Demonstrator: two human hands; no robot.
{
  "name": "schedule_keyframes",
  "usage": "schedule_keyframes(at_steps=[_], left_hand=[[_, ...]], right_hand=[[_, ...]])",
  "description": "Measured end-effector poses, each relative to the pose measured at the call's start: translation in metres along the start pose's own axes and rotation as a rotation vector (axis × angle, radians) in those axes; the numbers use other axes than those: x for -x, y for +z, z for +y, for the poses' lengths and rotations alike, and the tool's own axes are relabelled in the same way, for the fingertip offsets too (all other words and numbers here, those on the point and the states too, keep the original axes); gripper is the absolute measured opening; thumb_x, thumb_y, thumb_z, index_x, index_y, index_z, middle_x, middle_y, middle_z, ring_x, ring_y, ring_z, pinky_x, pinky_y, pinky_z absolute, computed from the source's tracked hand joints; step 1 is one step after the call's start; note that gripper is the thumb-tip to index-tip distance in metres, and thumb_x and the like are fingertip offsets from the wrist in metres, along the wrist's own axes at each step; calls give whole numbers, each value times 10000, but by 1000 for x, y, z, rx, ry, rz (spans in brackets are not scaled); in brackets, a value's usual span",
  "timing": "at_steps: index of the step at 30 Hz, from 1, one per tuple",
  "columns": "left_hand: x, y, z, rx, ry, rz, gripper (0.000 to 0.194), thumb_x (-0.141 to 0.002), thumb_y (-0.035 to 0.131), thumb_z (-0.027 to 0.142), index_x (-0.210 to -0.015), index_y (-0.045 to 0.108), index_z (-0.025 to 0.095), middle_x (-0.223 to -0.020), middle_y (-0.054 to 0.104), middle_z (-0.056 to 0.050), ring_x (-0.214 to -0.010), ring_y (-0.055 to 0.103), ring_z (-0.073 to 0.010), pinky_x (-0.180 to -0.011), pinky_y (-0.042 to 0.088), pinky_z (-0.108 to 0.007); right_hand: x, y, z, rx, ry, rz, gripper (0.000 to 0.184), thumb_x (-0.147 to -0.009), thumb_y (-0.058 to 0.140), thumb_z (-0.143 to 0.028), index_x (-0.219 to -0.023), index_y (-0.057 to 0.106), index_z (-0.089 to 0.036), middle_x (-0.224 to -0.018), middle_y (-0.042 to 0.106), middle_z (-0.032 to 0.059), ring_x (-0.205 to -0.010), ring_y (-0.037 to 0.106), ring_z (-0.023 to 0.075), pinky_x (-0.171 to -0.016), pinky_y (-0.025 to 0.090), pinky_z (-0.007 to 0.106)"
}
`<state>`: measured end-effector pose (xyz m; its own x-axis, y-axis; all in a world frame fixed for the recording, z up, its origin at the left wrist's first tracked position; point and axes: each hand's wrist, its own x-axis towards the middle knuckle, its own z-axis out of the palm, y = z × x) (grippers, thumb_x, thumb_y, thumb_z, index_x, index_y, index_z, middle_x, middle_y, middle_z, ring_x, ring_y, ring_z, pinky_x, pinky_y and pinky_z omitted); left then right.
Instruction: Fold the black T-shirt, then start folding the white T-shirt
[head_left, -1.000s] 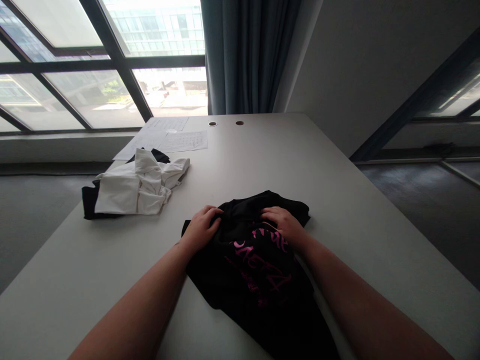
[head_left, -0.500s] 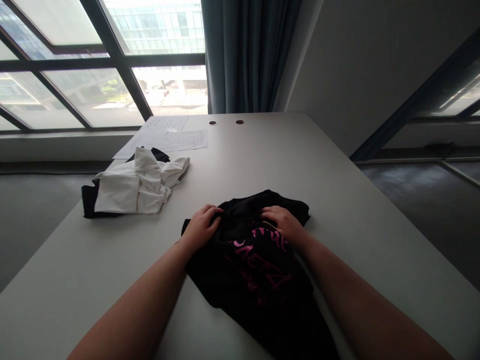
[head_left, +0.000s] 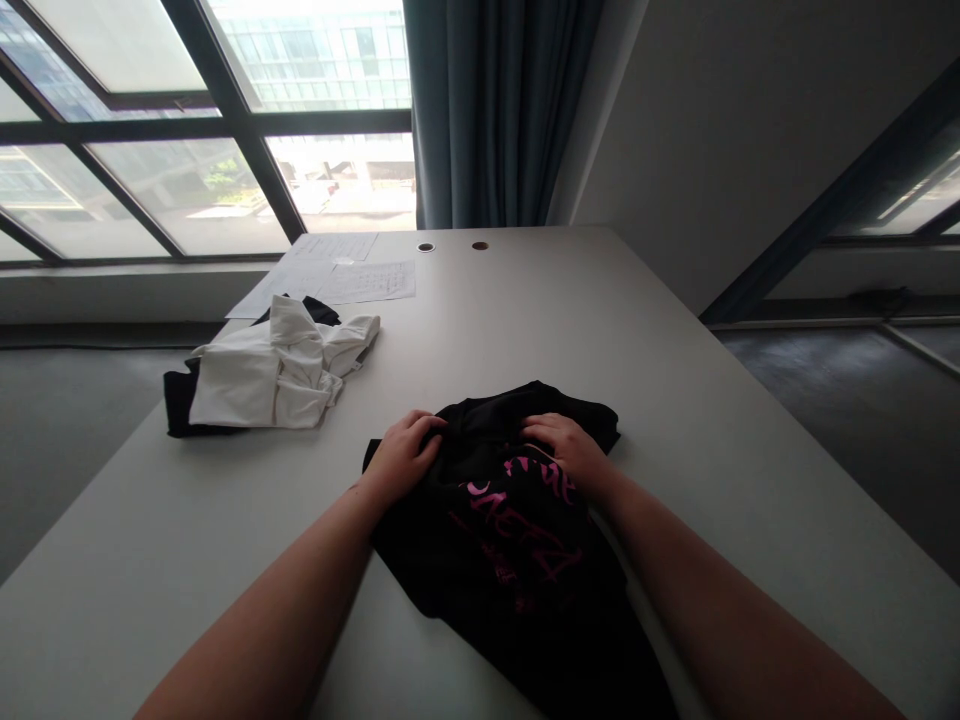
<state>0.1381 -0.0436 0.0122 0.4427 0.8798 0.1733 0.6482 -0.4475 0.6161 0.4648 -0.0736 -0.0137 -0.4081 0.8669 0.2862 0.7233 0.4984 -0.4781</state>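
Observation:
A black T-shirt [head_left: 480, 550] with pink lettering lies rumpled across the front middle of the table, its lower part running out of view at the bottom edge. My left hand [head_left: 407, 455] is on the shirt's upper left part, fingers curled into the cloth and thumb toward the middle. On the upper right, my right hand [head_left: 566, 447] grips the fabric just above the lettering, its fingertips bent into a fold. Between the hands the cloth is bunched. Parts of the fingers are hidden by the dark folds.
Folded white clothing [head_left: 240, 380] lies on black clothing [head_left: 180, 405] at the table's left edge. Behind it are sheets of paper [head_left: 375, 282]. The white table [head_left: 675, 480] has two round cable holes at its far end, near a blue curtain [head_left: 495, 120] and a window.

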Motion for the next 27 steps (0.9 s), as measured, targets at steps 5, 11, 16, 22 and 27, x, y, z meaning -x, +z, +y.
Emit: schedule_keyframes(at_steps=[5, 11, 16, 22, 27], left_hand=[[2, 3, -3, 40, -2, 56, 253, -989, 523, 293, -1180, 686, 262, -1245, 652, -66, -1173, 652, -235, -1094, 525, -433], [3, 0, -11, 71, -76, 306, 334, -1004, 499, 301, -1315, 615, 257, -1354, 567, -94, -1283, 583, -233, -1148, 496, -422], [3, 0, -13, 67, -85, 420, 388, -1014, 494, 304, -1386, 565, 221, -1405, 512, -130, -1361, 527, -262, -1198, 451, -470], [8, -5, -1, -46, 42, 419, 615, -1024, 529, 345, -1599, 339, 234, -1655, 306, -166, -1534, 352, -306, -1262, 354, -514], [10, -7, 8, -53, 157, 126, 532, -1055, 486, 365, -1578, 409, 297, -1567, 497, -110, -1469, 459, -273, -1234, 390, -500]], right_hand=[[0, 1, 1, 4, 3, 11, 312, -992, 588, -435, -1098, 793, -226, -1255, 741, 134, -1166, 668, 314, -1043, 501, 507], [-1, -2, -4, -21, 17, -30, 284, -1010, 559, -365, -1122, 787, -237, -1271, 739, 105, -1133, 662, 290, -1026, 515, 495], [0, 0, -7, 43, 61, 18, 275, -1004, 570, -340, -1154, 780, -244, -1392, 671, 105, -1266, 608, 304, -1116, 486, 532], [5, 13, 5, 232, 201, 131, 353, -951, 641, -289, -1289, 728, -238, -1626, 443, 121, -1495, 410, 381, -1214, 394, 616], [4, 18, 13, 272, 219, 124, 389, -954, 632, -297, -1333, 705, -254, -1623, 458, 108, -1483, 440, 365, -1222, 400, 587]])
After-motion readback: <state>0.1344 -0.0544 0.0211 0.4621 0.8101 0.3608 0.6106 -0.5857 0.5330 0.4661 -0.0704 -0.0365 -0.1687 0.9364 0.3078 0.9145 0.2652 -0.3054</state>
